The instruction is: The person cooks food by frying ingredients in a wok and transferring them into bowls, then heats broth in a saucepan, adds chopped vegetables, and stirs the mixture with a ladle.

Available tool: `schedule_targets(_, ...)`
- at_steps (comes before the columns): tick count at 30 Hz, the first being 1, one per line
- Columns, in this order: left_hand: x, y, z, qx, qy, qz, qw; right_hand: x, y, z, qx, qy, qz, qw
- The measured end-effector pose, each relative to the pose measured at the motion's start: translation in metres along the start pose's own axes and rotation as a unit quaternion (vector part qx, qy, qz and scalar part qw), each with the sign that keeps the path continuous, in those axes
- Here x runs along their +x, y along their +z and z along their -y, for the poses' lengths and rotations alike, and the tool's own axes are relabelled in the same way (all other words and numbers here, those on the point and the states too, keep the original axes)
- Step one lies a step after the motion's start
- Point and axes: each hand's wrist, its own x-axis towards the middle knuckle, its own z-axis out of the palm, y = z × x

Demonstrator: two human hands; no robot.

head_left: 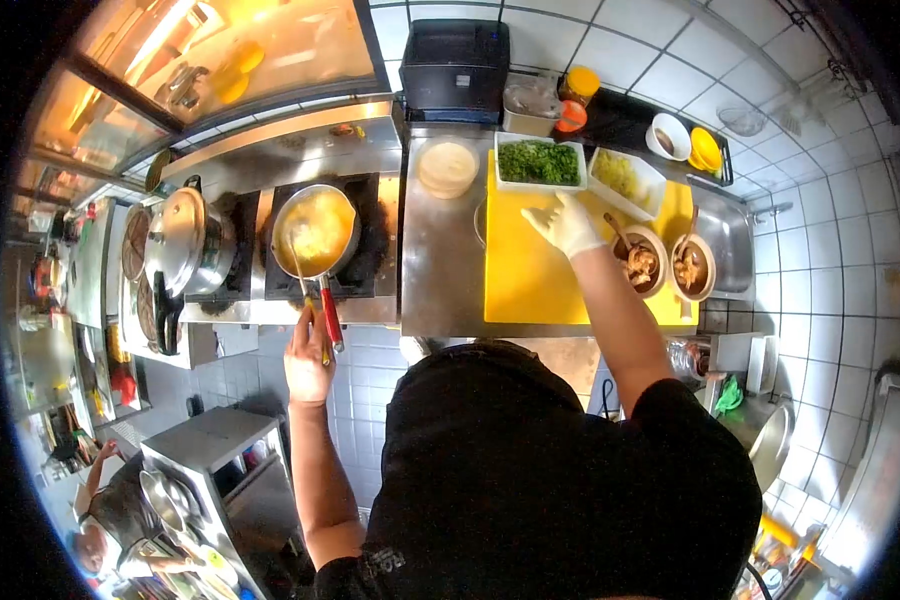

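Observation:
At the stove, my left hand (pixel 310 362) is closed around a long thin utensil (pixel 301 268) with a yellowish handle. Its far end dips into a frying pan (pixel 282 222) on the burner, where yellow, egg-like food (pixel 315 230) lies. The pan's red handle (pixel 329 312) runs just beside my left hand. My right hand (pixel 570 228), in a pale glove, hovers above a yellow cutting board (pixel 535 290) with its fingers apart and holding nothing visible. Just beyond it stand a white tub of chopped greens (pixel 540 162) and a white tub of yellowish pieces (pixel 622 180).
Two brown bowls, one (pixel 642 262) left of the other (pixel 692 268), hold brown food and wooden spoons. Round pale discs (pixel 447 168) are stacked on the steel counter (pixel 440 270). A pressure cooker (pixel 185 240) stands left; a sink (pixel 735 240) lies right. Another person (pixel 105 520) is at lower left.

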Motion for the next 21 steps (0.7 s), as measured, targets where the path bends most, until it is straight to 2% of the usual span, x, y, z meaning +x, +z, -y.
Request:
schedule_targets(2,-0.004,-0.001,0.001,0.021,0.006,-0.012,1.000,0.043,-0.009,-0.002,0.006,-0.016,0.041,0.999)
schedule_targets(4,-0.003,-0.001,0.003,0.012,-0.009,0.044,0.999,0.036,0.017,0.000,0.008,-0.033,-0.068,0.997)
schedule_targets(5,-0.005,0.003,0.009,0.008,0.006,0.041,0.999,0.054,0.016,0.001,0.008,-0.027,-0.080,0.996)
schedule_targets(8,-0.009,-0.001,0.011,0.007,0.009,0.017,1.000,0.077,0.009,0.004,-0.016,-0.099,-0.013,0.995)
schedule_targets(10,-0.012,-0.002,0.015,0.006,0.025,-0.011,1.000,0.097,-0.006,0.008,-0.036,-0.079,-0.046,0.995)
schedule_targets(12,-0.013,0.000,0.017,0.011,0.029,-0.014,0.999,0.060,0.003,0.001,-0.064,-0.084,-0.104,0.989)
schedule_targets(14,-0.018,-0.001,0.017,-0.014,0.019,-0.018,1.000,0.045,-0.020,-0.005,-0.129,-0.070,-0.079,0.986)
schedule_targets(16,-0.013,0.001,0.012,0.027,0.058,-0.067,0.996,0.028,-0.040,-0.012,-0.167,-0.051,-0.056,0.983)
schedule_targets(17,-0.012,0.002,0.013,0.009,0.042,-0.035,0.998,0.016,-0.051,-0.018,-0.186,-0.041,-0.047,0.981)
schedule_targets(18,-0.012,0.002,0.014,-0.009,0.027,-0.003,1.000,0.000,-0.055,-0.027,-0.180,-0.032,-0.047,0.982)
schedule_targets(20,-0.013,0.002,0.008,-0.029,0.010,-0.038,0.999,-0.039,-0.042,-0.042,-0.164,-0.020,-0.045,0.985)
schedule_targets(21,-0.011,0.001,0.006,-0.040,0.005,-0.055,0.998,-0.042,-0.047,-0.049,-0.175,-0.003,0.004,0.985)
